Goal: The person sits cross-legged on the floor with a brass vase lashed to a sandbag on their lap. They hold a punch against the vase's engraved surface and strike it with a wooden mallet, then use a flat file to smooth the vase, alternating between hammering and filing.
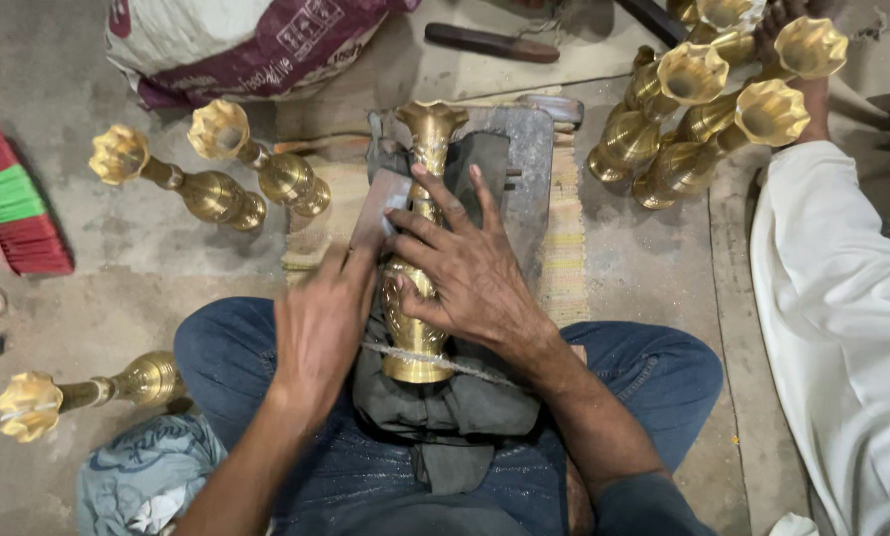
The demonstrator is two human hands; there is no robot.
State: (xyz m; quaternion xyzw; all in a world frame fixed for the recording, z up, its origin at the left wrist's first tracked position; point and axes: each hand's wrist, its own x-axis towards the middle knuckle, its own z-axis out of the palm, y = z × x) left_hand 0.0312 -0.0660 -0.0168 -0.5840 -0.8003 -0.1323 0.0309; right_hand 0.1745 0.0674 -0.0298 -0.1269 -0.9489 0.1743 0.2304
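Your right hand (470,273) lies spread across the brass vase (420,248), pinning it on the dark cloth (445,407) over your lap. Just left of it, your left hand (321,328) grips a flat grey tool (383,210) against the vase's neck.

Head view, steeply down, close over lap.

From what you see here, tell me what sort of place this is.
Probably a small metalwork shop run on the floor. Both hands, left and right, work a brass vase lying on a metal block, with more vases piled on the bare concrete floor.
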